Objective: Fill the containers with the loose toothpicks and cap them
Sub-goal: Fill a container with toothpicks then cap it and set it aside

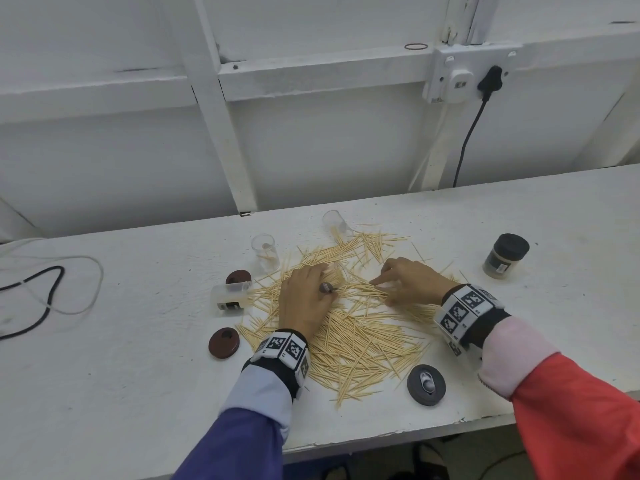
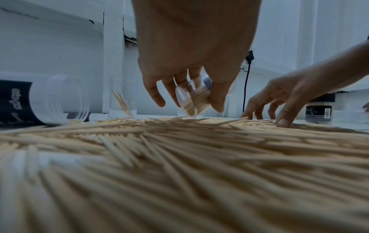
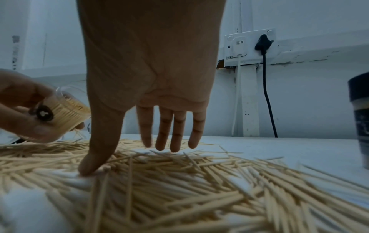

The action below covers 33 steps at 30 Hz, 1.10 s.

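A wide heap of loose toothpicks (image 1: pixel 349 327) covers the middle of the white table (image 1: pixel 138 358). My left hand (image 1: pixel 304 299) grips a small clear container (image 2: pixel 192 100), tilted on its side and partly filled with toothpicks (image 3: pixel 67 112), just above the heap. My right hand (image 1: pixel 401 282) lies spread on the toothpicks, fingers (image 3: pixel 175 135) straight and thumb (image 3: pixel 93 160) pressing down. One clear container (image 1: pixel 265 252) stands upright behind the heap, another (image 1: pixel 336 223) lies tipped at the back, and a third (image 1: pixel 230 296) lies on its side at the left.
Two dark red caps (image 1: pixel 223 342) (image 1: pixel 238 277) lie left of the heap, and a grey cap (image 1: pixel 426 384) lies near the front edge. A capped, filled container (image 1: pixel 505 256) stands at the right. Cables (image 1: pixel 41 292) trail at the far left. A wall socket (image 1: pixel 460 77) sits behind.
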Tool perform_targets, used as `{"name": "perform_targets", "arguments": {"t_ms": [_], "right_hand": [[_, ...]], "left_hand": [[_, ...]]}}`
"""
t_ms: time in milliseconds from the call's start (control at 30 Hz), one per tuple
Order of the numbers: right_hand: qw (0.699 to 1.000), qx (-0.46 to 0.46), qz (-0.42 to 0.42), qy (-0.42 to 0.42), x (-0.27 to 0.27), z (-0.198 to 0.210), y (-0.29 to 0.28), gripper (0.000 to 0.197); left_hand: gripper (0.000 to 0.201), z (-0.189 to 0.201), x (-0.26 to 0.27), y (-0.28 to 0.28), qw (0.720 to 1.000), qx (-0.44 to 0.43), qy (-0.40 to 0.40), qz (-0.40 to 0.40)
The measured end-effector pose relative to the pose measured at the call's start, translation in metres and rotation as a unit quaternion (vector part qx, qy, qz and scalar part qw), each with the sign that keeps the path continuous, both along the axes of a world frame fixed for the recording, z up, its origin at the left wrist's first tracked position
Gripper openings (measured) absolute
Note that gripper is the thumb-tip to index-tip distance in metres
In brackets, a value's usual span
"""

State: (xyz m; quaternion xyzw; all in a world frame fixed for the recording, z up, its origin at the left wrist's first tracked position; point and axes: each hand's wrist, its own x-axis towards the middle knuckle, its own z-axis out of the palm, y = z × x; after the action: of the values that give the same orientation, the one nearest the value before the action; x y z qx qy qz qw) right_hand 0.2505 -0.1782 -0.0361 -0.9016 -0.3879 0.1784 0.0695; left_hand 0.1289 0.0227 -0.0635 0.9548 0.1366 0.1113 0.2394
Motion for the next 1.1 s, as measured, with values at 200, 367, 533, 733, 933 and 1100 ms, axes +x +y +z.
{"name": "perform_targets", "arguments": {"t_ms": [200, 367, 533, 733, 933, 1100], "right_hand": [[0.999, -0.035, -0.030, -0.021, 0.002, -0.003, 0.003, 0.035], [0.999, -0.020, -0.006, -0.032, -0.003, 0.000, 0.007, 0.029], [0.997, -0.005, 0.000, -0.073, -0.005, 0.001, 0.014, 0.017], [0.993, -0.050, 0.016, -0.109, -0.006, 0.004, 0.025, 0.021], [0.996, -0.031, -0.014, -0.087, 0.000, 0.009, 0.023, 0.025], [0.999, 0.003, -0.005, -0.053, 0.007, 0.027, 0.016, 0.022]], "left_hand": [[0.055, 0.000, 0.000, 0.001, 1.000, 0.000, -0.001, 0.002], [0.055, -0.002, 0.000, 0.001, 1.000, 0.005, -0.002, -0.003], [0.054, -0.002, 0.001, 0.001, 1.000, 0.010, 0.002, -0.005], [0.052, -0.002, -0.001, 0.001, 1.000, 0.016, 0.003, -0.007], [0.053, -0.001, -0.001, 0.001, 1.000, 0.019, 0.008, -0.005], [0.052, 0.000, -0.001, 0.000, 1.000, 0.024, 0.010, 0.004]]}}
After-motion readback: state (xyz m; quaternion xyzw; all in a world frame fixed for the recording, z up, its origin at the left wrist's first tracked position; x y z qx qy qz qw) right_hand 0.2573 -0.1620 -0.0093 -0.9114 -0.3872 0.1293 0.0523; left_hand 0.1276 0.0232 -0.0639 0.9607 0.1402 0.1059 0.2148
